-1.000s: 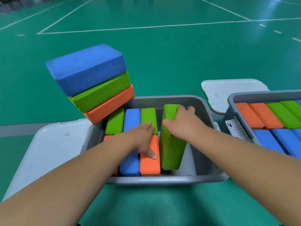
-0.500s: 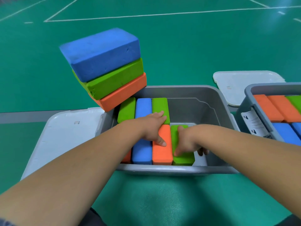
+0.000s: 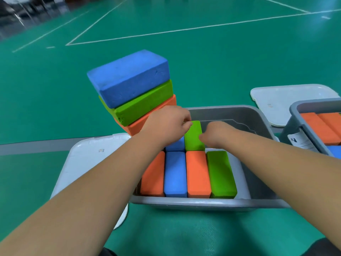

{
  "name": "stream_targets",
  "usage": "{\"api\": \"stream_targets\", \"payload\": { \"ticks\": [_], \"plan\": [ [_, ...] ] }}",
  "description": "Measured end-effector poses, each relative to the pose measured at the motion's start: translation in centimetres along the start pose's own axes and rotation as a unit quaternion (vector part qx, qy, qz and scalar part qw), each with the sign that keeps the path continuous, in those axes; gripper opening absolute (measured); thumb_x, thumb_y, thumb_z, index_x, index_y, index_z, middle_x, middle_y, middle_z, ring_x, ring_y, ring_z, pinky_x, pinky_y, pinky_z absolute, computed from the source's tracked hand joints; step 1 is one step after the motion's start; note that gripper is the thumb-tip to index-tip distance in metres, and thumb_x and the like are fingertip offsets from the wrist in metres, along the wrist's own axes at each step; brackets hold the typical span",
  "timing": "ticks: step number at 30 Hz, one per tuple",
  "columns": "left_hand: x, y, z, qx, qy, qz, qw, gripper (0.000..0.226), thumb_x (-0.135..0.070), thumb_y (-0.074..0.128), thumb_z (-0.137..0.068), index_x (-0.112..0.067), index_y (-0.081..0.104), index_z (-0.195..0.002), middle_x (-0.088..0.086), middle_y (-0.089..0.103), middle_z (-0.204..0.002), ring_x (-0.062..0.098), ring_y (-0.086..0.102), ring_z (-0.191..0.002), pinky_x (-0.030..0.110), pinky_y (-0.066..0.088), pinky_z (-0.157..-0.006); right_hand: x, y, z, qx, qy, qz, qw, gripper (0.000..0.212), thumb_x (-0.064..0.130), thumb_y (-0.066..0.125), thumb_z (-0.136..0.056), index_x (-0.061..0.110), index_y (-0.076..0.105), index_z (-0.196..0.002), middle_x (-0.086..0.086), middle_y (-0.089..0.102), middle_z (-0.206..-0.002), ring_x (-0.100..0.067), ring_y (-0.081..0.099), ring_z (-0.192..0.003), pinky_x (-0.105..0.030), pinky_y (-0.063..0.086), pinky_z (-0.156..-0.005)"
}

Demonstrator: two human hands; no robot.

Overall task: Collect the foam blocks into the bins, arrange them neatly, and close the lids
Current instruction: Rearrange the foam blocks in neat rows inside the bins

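Observation:
The grey bin (image 3: 203, 202) in front of me has a front row of foam blocks: orange (image 3: 153, 174), blue (image 3: 175, 174), orange (image 3: 198, 174) and green (image 3: 221, 174). Behind them lie a blue block (image 3: 175, 146) and a green block (image 3: 193, 137). My left hand (image 3: 166, 124) curls its fingertips over the far end of that back green block. Against the block's right side rests my right hand (image 3: 218, 135), thumb touching it, fingers hidden. A tilted stack of blue (image 3: 129, 78), green (image 3: 145, 102) and orange (image 3: 156, 114) blocks stands at the bin's far left corner.
A white lid (image 3: 88, 156) lies flat left of the bin. At the right stands a second grey bin (image 3: 297, 115) holding orange and blue blocks, with another white lid (image 3: 287, 100) behind it. Green court floor with white lines surrounds everything.
My right hand laid the upright green block flat into the front row, then left it. Both hands moved back to the green block in the back row. My view shifted left.

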State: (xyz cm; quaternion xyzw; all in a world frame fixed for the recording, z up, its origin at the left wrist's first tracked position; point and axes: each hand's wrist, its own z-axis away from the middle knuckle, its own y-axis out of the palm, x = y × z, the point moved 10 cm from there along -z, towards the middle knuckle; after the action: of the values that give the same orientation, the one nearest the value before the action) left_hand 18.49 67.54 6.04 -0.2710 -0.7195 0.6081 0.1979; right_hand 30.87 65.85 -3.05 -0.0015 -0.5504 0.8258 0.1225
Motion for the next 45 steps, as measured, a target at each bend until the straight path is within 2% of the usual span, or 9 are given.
{"api": "stream_targets", "payload": {
  "ticks": [3, 6, 16, 27, 30, 33, 39, 42, 45],
  "plan": [
    [2.1, -5.4, 1.0, -0.169, 0.001, 0.002, 0.986, 0.016, -0.030, 0.063, -0.095, -0.025, 0.069, -0.109, -0.004, 0.065, -0.108, 0.024, 0.056, -0.105, 0.043, 0.051, -0.081, 0.9, -2.4, -1.1, -0.096, -0.017, -0.113, 0.989, 0.030, 0.025, 0.050, -0.095, 0.009, 0.055, -0.071, -0.008, 0.055, -0.072, -0.030, 0.057, -0.076, -0.031, 0.036, -0.053],
    [4.7, -9.2, 2.1, -0.280, -0.018, -0.095, 0.955, 0.036, -0.016, 0.065, -0.083, -0.016, 0.066, -0.119, 0.006, 0.063, -0.121, 0.033, 0.054, -0.111, 0.042, 0.043, -0.090, 2.8, -4.0, -1.0, -0.160, -0.065, -0.183, 0.968, 0.028, 0.023, 0.051, -0.091, 0.003, 0.068, -0.080, -0.014, 0.068, -0.079, -0.031, 0.063, -0.077, -0.040, 0.055, -0.067],
    [14.8, -8.7, 3.2, -0.215, -0.190, -0.131, 0.949, 0.066, -0.021, 0.072, -0.079, -0.014, 0.050, -0.141, 0.010, 0.053, -0.148, 0.036, 0.050, -0.131, 0.051, 0.038, -0.112, 4.6, -3.0, -2.0, -0.164, -0.100, -0.211, 0.958, 0.022, 0.020, 0.050, -0.092, 0.013, 0.069, -0.083, -0.003, 0.067, -0.086, -0.023, 0.064, -0.076, -0.033, 0.051, -0.061],
    [14.3, -9.0, 4.2, -0.241, -0.188, -0.093, 0.948, 0.064, -0.031, 0.072, -0.079, -0.027, 0.051, -0.140, -0.010, 0.054, -0.147, 0.022, 0.043, -0.133, 0.047, 0.045, -0.089, 4.8, -5.2, -2.0, -0.245, -0.124, -0.231, 0.934, 0.023, 0.027, 0.051, -0.098, 0.016, 0.069, -0.090, 0.000, 0.067, -0.094, -0.023, 0.062, -0.089, -0.037, 0.051, -0.077],
    [12.2, -9.8, 4.2, -0.261, -0.159, -0.092, 0.948, 0.063, -0.037, 0.071, -0.077, -0.029, 0.054, -0.137, -0.013, 0.056, -0.145, 0.021, 0.048, -0.130, 0.045, 0.043, -0.088, 3.6, -7.0, -1.3, -0.278, -0.096, -0.358, 0.886, 0.044, 0.053, 0.049, -0.101, 0.016, 0.068, -0.117, 0.004, 0.068, -0.114, -0.018, 0.066, -0.102, -0.038, 0.051, -0.094],
    [8.7, -10.1, 3.8, -0.285, -0.098, -0.089, 0.949, 0.062, -0.038, 0.070, -0.077, -0.028, 0.057, -0.137, -0.014, 0.056, -0.146, 0.022, 0.050, -0.130, 0.044, 0.044, -0.087, 1.9, -9.0, 0.0, -0.274, -0.083, -0.560, 0.777, 0.063, 0.072, 0.035, -0.098, 0.035, 0.049, -0.147, 0.018, 0.056, -0.135, -0.014, 0.074, -0.097, -0.042, 0.056, -0.093],
    [0.8, -9.2, 2.8, -0.326, 0.030, -0.058, 0.943, 0.061, -0.034, 0.074, -0.081, -0.021, 0.062, -0.139, -0.007, 0.057, -0.149, 0.026, 0.052, -0.136, 0.050, 0.045, -0.095, -4.1, -12.2, 2.9, -0.317, -0.046, -0.735, 0.598, 0.039, 0.058, 0.055, -0.093, 0.040, 0.061, -0.126, 0.011, 0.061, -0.127, -0.014, 0.064, -0.112, -0.047, 0.066, -0.075],
    [-1.9, -8.0, 1.6, -0.309, 0.047, -0.045, 0.949, 0.064, -0.033, 0.076, -0.081, -0.021, 0.058, -0.142, -0.005, 0.053, -0.152, 0.027, 0.049, -0.138, 0.051, 0.044, -0.100, -7.1, -11.6, 4.0, -0.336, -0.005, -0.748, 0.572, 0.031, 0.040, 0.059, -0.093, 0.036, 0.068, -0.122, 0.011, 0.064, -0.118, -0.014, 0.064, -0.108, -0.044, 0.066, -0.073],
    [-3.3, -5.5, -0.2, -0.248, 0.023, -0.018, 0.968, 0.076, -0.037, 0.079, -0.081, -0.017, 0.049, -0.149, 0.005, 0.045, -0.156, 0.031, 0.046, -0.139, 0.048, 0.044, -0.107, -10.5, -11.9, 5.7, -0.383, 0.034, -0.694, 0.609, 0.036, 0.043, 0.055, -0.088, 0.042, 0.068, -0.122, 0.016, 0.066, -0.118, -0.012, 0.063, -0.111, -0.045, 0.060, -0.091]
  ]
}}
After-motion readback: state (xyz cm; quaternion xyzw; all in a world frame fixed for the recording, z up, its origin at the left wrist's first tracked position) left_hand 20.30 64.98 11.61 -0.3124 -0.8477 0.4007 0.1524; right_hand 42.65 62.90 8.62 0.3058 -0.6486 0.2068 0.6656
